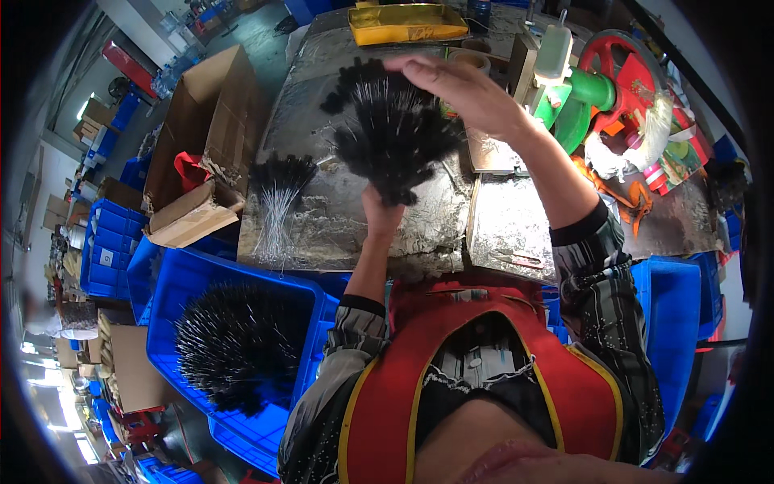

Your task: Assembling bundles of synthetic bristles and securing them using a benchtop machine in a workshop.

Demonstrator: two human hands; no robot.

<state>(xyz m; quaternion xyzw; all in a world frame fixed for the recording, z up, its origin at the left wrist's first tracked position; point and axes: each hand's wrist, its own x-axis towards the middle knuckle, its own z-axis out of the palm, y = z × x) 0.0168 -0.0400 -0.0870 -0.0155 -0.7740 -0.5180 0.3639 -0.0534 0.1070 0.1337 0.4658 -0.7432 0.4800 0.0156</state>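
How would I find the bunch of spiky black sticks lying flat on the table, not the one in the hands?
Start at the shiny silver table. Look to its left edge, beside the open cardboard box: there lies the loose bunch. Its black tips fan out at the top and its thin silver stems trail toward the person, while the bunch in the left hand is upright and the blue bin's pile sits off the table.

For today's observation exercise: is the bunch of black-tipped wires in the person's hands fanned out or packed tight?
Fanned out: the bunch of black-tipped wires spreads wide above the left hand, with the right hand resting on top.

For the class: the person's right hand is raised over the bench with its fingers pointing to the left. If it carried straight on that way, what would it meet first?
Probably the upper black tips of the fanned wire bundle that the left hand grips; the right hand hovers just above them, though depth is unclear.
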